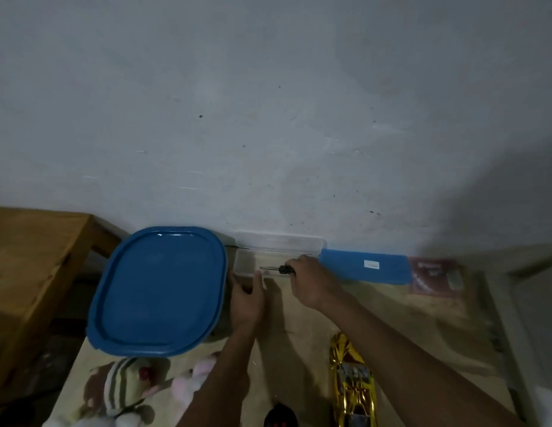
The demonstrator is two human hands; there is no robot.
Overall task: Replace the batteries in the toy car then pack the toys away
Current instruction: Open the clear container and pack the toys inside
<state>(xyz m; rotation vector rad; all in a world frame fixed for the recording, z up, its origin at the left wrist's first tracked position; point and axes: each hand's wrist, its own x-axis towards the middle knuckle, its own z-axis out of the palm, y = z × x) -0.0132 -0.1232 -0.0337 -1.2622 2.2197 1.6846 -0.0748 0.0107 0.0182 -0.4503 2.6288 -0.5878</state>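
A gold toy car (355,383) lies on the table at the lower right, under my right forearm. My right hand (311,282) grips a screwdriver (273,268) by its black handle, shaft pointing left over a clear plastic case (247,263) that stands open against the wall. My left hand (247,300) rests at the case's front edge, thumb and fingers on its rim. A dark remote control (281,419) peeks in at the bottom edge. Plush toys (126,386) lie at the lower left.
A large tub with a blue lid (157,291) stands left of the case. A blue flat box (365,266) and a reddish packet (435,275) lie along the wall to the right. A wooden bench (31,260) is at far left.
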